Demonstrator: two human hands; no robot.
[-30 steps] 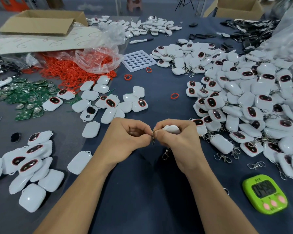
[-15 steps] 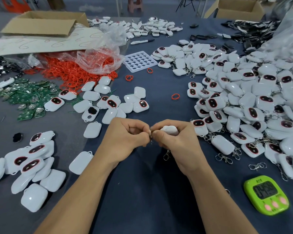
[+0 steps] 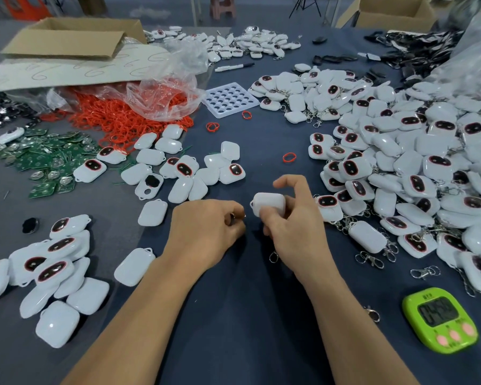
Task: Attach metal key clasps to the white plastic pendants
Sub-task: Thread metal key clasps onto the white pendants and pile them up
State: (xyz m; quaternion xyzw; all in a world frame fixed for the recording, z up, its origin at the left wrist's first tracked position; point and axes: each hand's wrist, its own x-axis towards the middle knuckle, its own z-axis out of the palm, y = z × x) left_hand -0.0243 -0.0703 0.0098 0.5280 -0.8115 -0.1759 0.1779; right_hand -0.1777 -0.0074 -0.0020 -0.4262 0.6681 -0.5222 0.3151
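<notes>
We are mid-attachment. At centre frame our right hand (image 3: 292,229) grips a pendant (image 3: 270,207), forefinger lifted; our left hand (image 3: 206,232) pinches a small metal ring (image 3: 233,216) in curled fingers (image 3: 235,226). A clasp (image 3: 273,257) shows just below the right hand. Next, we judge, the ring must thread the pendant's loop. Upper left, a bag (image 3: 164,87) spills red bands (image 3: 117,120); the box (image 3: 67,37) hides its contents.

My right hand (image 3: 295,226) holds a plain white pendant (image 3: 270,204) over navy cloth (image 3: 233,315), near orange-red rings (image 3: 117,118) and a lime-green timer (image 3: 442,319).
</notes>
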